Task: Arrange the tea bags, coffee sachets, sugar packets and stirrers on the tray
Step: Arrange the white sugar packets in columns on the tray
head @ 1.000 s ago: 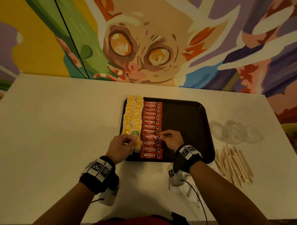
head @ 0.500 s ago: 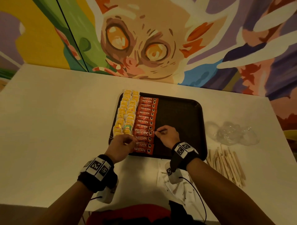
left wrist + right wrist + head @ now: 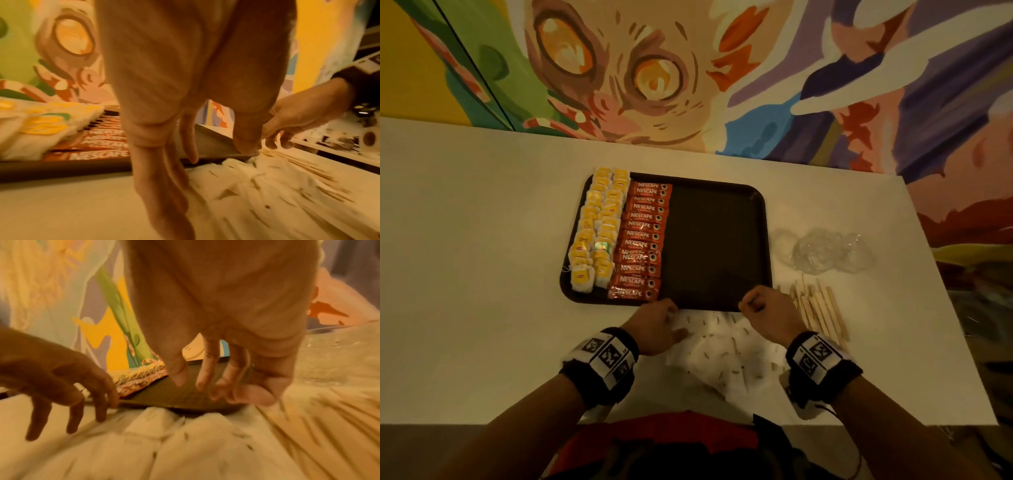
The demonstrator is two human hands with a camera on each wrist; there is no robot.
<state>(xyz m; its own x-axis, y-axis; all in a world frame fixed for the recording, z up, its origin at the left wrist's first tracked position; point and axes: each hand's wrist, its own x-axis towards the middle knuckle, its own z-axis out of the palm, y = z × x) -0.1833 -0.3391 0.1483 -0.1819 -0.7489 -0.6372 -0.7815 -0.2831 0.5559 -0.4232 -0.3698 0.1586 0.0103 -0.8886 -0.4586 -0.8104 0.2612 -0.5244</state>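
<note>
A dark tray (image 3: 717, 240) lies on the white worktop (image 3: 482, 274). In its left part stand two columns of yellow-tagged tea bags (image 3: 599, 233), and just beside them one column of red Nescafe coffee sachets (image 3: 642, 240); the right part of the tray is bare. White sugar packets (image 3: 722, 349) lie in a loose heap on the worktop, just in front of the near edge of the tray. Wooden stirrers (image 3: 820, 311) lie in a bundle to the right of the heap, and crumpled clear plastic (image 3: 822, 251) lies behind them.

The left hand (image 3: 659, 325) is over the left side of the heap with its fingers spread and relaxed, holding nothing. The right hand (image 3: 770, 311) is at the near right corner of the tray, fingers loosely curled, and no packet is seen in it.
</note>
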